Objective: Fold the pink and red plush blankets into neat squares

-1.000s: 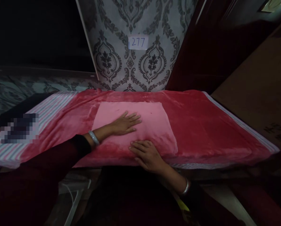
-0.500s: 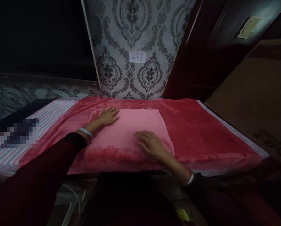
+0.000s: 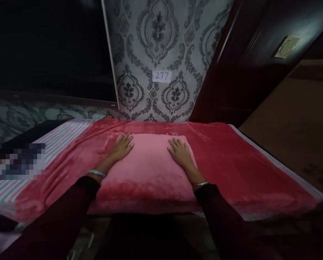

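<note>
A blurred dark patch (image 3: 20,161) hides something on the striped sheet (image 3: 61,135). The left hand (image 3: 121,147) and right hand (image 3: 181,151) lie flat, fingers spread, on the plush pink folded cloth (image 3: 149,168) atop the fuzzy red blanket (image 3: 232,155).

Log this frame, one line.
left hand: flat on pink folded cloth, far-left corner | right hand: flat, far-right corner | under: red blanket

The folded pink cloth (image 3: 147,169) looks like soft plush fleece with a faint sheen. The red blanket (image 3: 232,162) beneath it is the same velvety pile, glossier where light catches. At the left, the striped sheet (image 3: 61,139) looks flat-woven and matt. Shiny metal bangles (image 3: 96,173) circle both wrists. The wallpaper (image 3: 156,47) is matt, patterned paper.
</note>
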Demonstrator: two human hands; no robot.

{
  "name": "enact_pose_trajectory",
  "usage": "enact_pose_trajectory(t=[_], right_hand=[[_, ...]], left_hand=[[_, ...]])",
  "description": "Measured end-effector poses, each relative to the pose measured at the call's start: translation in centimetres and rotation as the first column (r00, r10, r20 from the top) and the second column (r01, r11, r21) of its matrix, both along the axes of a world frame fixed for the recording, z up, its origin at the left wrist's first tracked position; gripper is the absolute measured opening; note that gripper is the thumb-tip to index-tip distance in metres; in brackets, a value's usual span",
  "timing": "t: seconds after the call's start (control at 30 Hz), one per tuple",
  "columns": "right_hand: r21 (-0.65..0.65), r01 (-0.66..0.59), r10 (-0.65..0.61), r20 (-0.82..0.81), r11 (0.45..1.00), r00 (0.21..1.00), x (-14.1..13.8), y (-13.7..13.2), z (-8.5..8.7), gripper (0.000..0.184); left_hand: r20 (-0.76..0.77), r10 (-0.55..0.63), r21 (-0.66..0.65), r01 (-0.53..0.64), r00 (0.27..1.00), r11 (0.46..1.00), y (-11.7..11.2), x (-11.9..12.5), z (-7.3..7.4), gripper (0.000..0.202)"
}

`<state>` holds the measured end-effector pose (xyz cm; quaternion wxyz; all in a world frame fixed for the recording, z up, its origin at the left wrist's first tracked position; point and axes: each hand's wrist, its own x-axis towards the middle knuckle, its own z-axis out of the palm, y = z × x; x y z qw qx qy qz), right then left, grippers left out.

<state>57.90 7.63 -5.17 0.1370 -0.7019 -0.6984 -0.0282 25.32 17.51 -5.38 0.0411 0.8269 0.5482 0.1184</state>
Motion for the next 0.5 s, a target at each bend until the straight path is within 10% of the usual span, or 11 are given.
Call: enact_pose_trajectory(t=[0.23,0.5], right_hand=[[0.035,0.385,-0.351,-0.340,0.922,0.873,2.0,0.2,-0.5,0.056],[0.018,0.376,-0.212,-0.800,0.926,0.562,3.6,0.3,0.7,0.064]], left_hand=[[0.290,0.210,0.068,-0.239,0.933,0.969,-0.4,-0.7,-0.7,0.064],[0.704,0.300,-0.200,-0.226,0.644,0.953,-2.5,-1.7,3.5,0.063]])
